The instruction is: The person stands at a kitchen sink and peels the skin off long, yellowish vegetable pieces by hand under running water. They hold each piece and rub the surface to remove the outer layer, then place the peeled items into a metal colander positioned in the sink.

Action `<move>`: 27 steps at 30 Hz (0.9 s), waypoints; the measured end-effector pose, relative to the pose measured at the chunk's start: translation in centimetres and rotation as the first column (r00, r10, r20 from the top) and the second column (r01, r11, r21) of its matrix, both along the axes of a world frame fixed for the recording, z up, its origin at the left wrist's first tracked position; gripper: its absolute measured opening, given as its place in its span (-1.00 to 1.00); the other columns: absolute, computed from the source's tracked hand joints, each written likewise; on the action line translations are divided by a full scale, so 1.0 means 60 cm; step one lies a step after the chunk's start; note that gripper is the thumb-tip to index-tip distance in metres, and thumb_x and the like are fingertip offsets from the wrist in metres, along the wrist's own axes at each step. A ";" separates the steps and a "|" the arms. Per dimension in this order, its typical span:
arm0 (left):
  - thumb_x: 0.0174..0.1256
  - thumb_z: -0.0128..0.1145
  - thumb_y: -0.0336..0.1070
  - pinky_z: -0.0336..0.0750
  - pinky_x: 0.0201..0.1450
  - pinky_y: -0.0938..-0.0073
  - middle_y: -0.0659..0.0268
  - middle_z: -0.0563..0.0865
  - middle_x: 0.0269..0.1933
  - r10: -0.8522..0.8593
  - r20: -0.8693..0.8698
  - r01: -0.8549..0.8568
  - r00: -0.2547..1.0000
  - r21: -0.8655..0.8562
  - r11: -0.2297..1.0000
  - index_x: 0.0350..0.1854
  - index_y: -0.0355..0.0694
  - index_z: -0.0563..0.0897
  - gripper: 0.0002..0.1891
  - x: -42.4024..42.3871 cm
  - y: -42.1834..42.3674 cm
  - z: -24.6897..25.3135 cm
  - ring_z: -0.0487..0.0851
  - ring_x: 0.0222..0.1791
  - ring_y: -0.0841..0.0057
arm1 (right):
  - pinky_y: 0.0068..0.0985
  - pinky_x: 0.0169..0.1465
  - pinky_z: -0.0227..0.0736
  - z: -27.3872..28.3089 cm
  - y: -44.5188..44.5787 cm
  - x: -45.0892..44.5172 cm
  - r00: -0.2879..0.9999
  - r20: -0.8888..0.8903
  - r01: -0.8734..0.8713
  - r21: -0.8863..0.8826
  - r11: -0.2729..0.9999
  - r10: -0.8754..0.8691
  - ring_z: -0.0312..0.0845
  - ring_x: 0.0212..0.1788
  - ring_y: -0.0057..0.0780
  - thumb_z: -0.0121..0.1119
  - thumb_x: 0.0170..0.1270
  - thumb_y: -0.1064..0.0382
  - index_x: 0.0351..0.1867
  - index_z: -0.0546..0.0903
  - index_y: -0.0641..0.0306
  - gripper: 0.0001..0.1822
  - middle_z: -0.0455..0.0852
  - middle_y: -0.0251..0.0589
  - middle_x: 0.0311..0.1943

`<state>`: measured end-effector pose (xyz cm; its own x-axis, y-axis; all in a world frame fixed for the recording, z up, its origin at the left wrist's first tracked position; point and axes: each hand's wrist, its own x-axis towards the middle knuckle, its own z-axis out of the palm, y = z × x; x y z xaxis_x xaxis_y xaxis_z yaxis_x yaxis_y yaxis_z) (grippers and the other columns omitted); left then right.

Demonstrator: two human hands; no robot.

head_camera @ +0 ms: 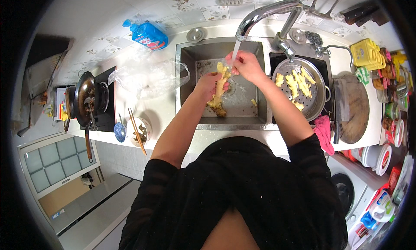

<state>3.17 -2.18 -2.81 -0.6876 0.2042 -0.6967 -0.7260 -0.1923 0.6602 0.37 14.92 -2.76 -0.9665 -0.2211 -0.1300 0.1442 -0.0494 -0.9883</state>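
Observation:
A long knobbly piece of ginger root (218, 94) is in my left hand (208, 84), above the left basin of a steel sink (240, 111). Its lower end is brown and muddy. My right hand (244, 65) is at the upper end of the root, under water running from the chrome faucet (269, 11); its fingers are bent, and whether they hold anything is unclear. A small yellow scrap (253, 102) lies on the basin floor. In the right basin, a perforated steel steamer pan (312, 108) holds several pale ginger pieces (300, 82).
Left of the sink are a clear plastic bag (143, 78), a blue detergent bottle (149, 35), a bowl with chopsticks (148, 130) and a wok (84, 104). A cleaver (340, 104) lies on a round wooden board (357, 110) at right, near a pink cloth (323, 133).

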 end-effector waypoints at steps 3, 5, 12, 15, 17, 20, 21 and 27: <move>0.27 0.11 -0.29 0.50 -0.31 0.59 0.25 0.63 -0.15 -0.003 -0.024 0.001 1.000 -0.076 0.997 -0.04 -0.28 0.50 -0.73 -0.009 -0.003 -0.033 0.61 -0.30 0.52 | -0.52 -0.32 0.49 -0.008 -0.007 0.001 1.000 0.002 0.004 0.246 0.969 -0.004 0.60 -0.37 -0.49 0.17 0.21 0.20 -0.16 0.59 0.32 -0.74 0.60 -0.18 -0.23; 0.23 0.16 -0.27 0.54 -0.25 0.54 0.29 0.63 -0.15 -0.003 -0.085 -0.009 0.996 -0.143 0.990 -0.06 -0.23 0.51 -0.72 -0.018 0.006 -0.055 0.60 -0.29 0.54 | -0.42 -0.14 0.50 -0.035 0.013 0.009 0.956 -0.292 0.114 0.452 0.885 0.026 0.64 -0.21 -0.34 0.18 0.21 0.08 -0.12 0.59 0.31 -0.65 0.57 -0.07 -0.06; 0.14 0.25 -0.32 0.57 -0.12 0.44 0.24 0.65 -0.17 0.016 -0.077 -0.022 0.997 -0.088 0.996 -0.06 -0.26 0.51 -0.67 -0.030 0.052 -0.035 0.63 -0.20 0.48 | -0.37 0.07 0.39 -0.071 0.005 0.114 0.997 -0.055 -0.012 0.546 0.838 0.050 0.53 0.03 -0.18 0.19 0.17 -0.06 0.04 0.48 0.36 -0.43 0.59 0.08 -0.05; 0.23 0.16 -0.26 0.56 -0.08 0.40 0.19 0.65 -0.15 -0.025 -0.106 0.021 0.994 -0.040 0.999 -0.06 -0.28 0.52 -0.71 -0.044 0.071 -0.020 0.63 -0.18 0.41 | -0.41 -0.14 0.58 -0.098 -0.001 0.107 0.986 0.167 -0.010 0.151 0.988 -0.016 0.59 -0.22 -0.34 0.03 0.29 0.27 0.11 0.37 0.41 -0.60 0.57 -0.07 -0.15; 0.30 0.09 -0.21 0.55 -0.05 0.39 0.17 0.65 -0.16 0.005 -0.080 -0.010 0.997 -0.062 0.998 -0.06 -0.29 0.52 -0.72 -0.060 0.065 -0.025 0.63 -0.18 0.38 | -0.45 -0.21 0.61 -0.078 -0.014 0.093 0.955 0.293 0.076 -0.061 0.995 -0.055 0.57 -0.28 -0.43 -0.06 0.27 0.45 0.06 0.37 0.41 -0.68 0.56 -0.14 -0.22; 0.41 -0.12 -0.20 0.53 -0.06 0.39 0.15 0.67 -0.19 -0.075 -0.143 0.038 0.987 -0.243 0.969 -0.06 -0.30 0.52 -0.71 -0.072 0.049 -0.021 0.64 -0.17 0.37 | -0.54 -0.37 0.46 -0.048 -0.017 0.060 0.917 0.384 0.196 -0.200 0.960 -0.107 0.52 -0.45 -0.49 0.04 0.17 0.47 -0.15 0.46 0.45 -0.79 0.60 -0.16 -0.38; 0.42 -0.15 -0.21 0.52 -0.07 0.39 0.15 0.67 -0.19 -0.149 -0.181 0.087 0.972 -0.310 0.947 -0.06 -0.30 0.52 -0.71 -0.077 0.042 -0.033 0.64 -0.17 0.37 | -0.54 -0.35 0.47 -0.036 -0.020 0.053 0.916 0.382 0.230 -0.242 0.942 -0.126 0.53 -0.42 -0.49 0.05 0.18 0.45 -0.14 0.46 0.44 -0.79 0.60 -0.16 -0.36; 0.38 -0.16 -0.32 0.48 -0.07 0.44 0.16 0.68 -0.15 -0.163 -0.183 0.093 0.969 -0.340 0.936 -0.06 -0.31 0.53 -0.75 -0.048 0.027 -0.020 0.65 -0.19 0.42 | -0.53 -0.20 0.48 0.006 -0.015 0.036 0.945 0.325 0.173 -0.398 0.901 -0.038 0.58 -0.26 -0.46 0.12 0.23 0.29 -0.10 0.48 0.37 -0.74 0.63 -0.20 -0.28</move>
<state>0.29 -0.56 -4.04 -0.8057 0.0857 -0.5861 -0.5720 0.1444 0.8075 2.53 14.00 -2.38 -0.9157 -0.2188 -0.3372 0.4018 -0.4773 -0.7815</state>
